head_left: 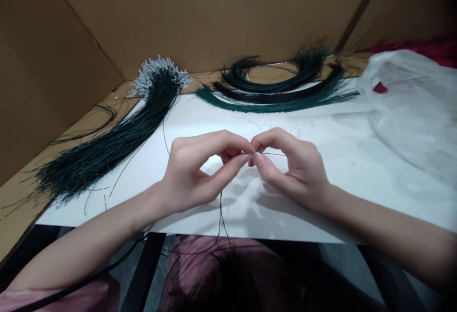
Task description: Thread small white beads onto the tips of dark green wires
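Note:
My left hand and my right hand meet fingertip to fingertip above the white tabletop. Both are closed in a pinch, thumb against index finger, on a thin dark wire. A short length of it sticks out to the right, behind my right thumb. Whatever lies right between the fingertips is too small to make out. Thin dark strands hang below my left hand over the table's front edge; where they start is hidden.
Left of my hands lies a large bundle of dark green wire stems with white beaded-looking tips. Curved bundles of green and black wires lie at the back. A translucent plastic bag is at right, near red material. Cardboard walls enclose the back.

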### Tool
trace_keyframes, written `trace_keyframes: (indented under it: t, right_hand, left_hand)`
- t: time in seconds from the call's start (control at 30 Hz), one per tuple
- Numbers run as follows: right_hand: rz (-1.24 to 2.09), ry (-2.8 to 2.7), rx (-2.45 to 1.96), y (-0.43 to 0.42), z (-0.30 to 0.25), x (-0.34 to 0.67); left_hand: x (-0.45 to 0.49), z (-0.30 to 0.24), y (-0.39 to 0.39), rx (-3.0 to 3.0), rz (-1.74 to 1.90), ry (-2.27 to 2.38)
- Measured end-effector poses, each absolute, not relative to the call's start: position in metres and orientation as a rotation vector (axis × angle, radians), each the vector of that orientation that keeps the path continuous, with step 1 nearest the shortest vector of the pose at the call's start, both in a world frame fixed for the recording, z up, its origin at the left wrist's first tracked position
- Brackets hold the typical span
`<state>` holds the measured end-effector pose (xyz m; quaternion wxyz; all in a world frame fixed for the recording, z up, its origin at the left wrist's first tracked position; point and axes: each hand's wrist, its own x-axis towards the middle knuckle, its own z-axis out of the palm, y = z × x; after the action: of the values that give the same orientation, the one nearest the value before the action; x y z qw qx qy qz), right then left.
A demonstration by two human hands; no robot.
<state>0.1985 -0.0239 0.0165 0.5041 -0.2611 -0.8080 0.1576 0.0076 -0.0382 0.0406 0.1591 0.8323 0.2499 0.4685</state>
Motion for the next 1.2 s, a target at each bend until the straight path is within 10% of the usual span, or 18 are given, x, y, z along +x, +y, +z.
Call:
trace_keyframes:
  t: [1.2]
  right_hand:
    - [0.409,-1.939,-0.648,-0.017,0.020,0.208]
  left_hand:
    - [-0.001,0.045,-0.036,2.464,1.390,0.865]
